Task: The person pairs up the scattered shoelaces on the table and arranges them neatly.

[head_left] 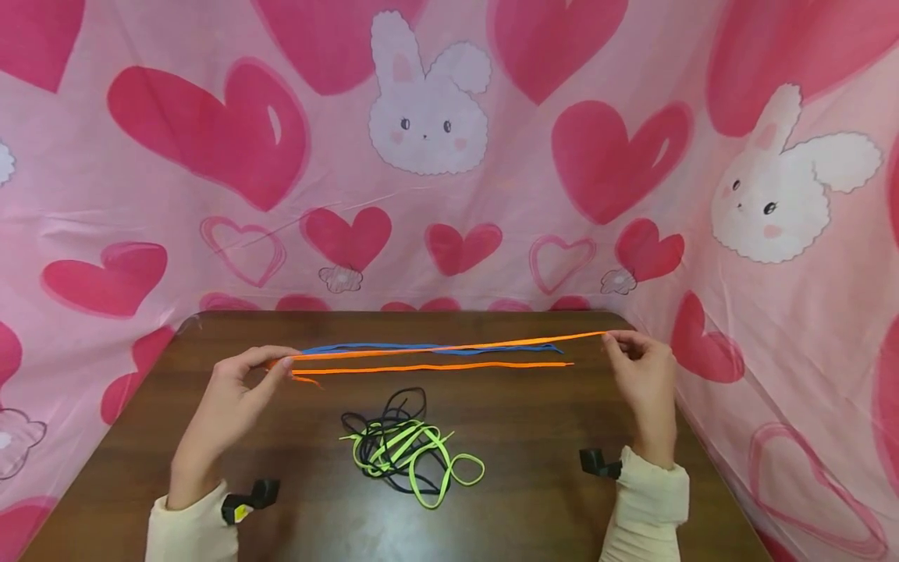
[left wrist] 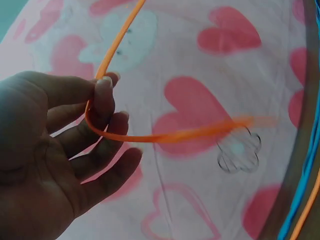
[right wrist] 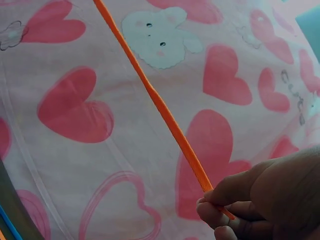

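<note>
At the left, the left hand (head_left: 242, 398) holds an orange lace (head_left: 492, 344), its grip closed in a pinch between thumb and forefinger. The left wrist view shows the lace bending below that pinch, with one length curving off past the other fingers; its far tip is blurred. The remaining fingers are loosely bent. In the head view, a short orange end (head_left: 309, 381) shows just beside this hand; I cannot tell which lace it belongs to.

From the left grip the held lace stretches rightward, its long axis running crosswise between the two hands and slanting slightly, farther up the view at its right end. That line against the orange strand (head_left: 435, 367) lying on the bench (head_left: 520, 507) seems the relation that counts: the strand runs nearly parallel, on the person's side of the held lace. Its visible left end is close to the left hand, while its right tip stops short of the right hand, so the left is nearer.

A blue lace (head_left: 351, 345) lies along the same direction, partly crossed in view by the held lace. Nearer the person, around the middle, a black lace (head_left: 386, 425) and a green lace (head_left: 396, 449) lie tangled together.

At the right, the right hand (head_left: 642, 375) pinches the held lace at its end; the right wrist view shows a small tip poking past that grip.
</note>
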